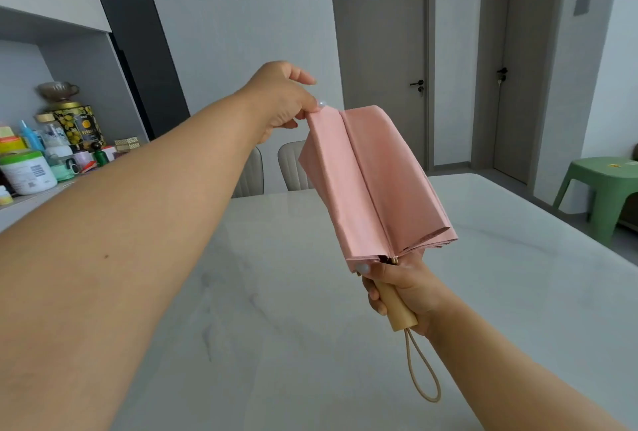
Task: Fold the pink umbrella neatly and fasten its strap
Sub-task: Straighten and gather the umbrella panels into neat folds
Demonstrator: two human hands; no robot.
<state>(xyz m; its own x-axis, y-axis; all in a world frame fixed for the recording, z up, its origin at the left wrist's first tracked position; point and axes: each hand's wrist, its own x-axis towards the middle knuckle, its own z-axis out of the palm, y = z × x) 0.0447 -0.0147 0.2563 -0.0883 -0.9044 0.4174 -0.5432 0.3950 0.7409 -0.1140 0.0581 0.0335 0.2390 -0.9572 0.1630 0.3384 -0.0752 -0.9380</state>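
Left grip (283, 99) pinching pink umbrella (373, 185), labels unreadable

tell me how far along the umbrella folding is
Done: the pink umbrella is collapsed, its canopy hanging in loose pleats. In hand: the right hand holds the wooden handle while the left hand pinches one panel's tip, pulling it straight. Left: smoothing the other panels, wrapping them round, and fastening the strap, which isn't visible yet.

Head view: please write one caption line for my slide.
Right hand grips the pink umbrella by its wooden handle while left hand pinches one canopy panel's tip.
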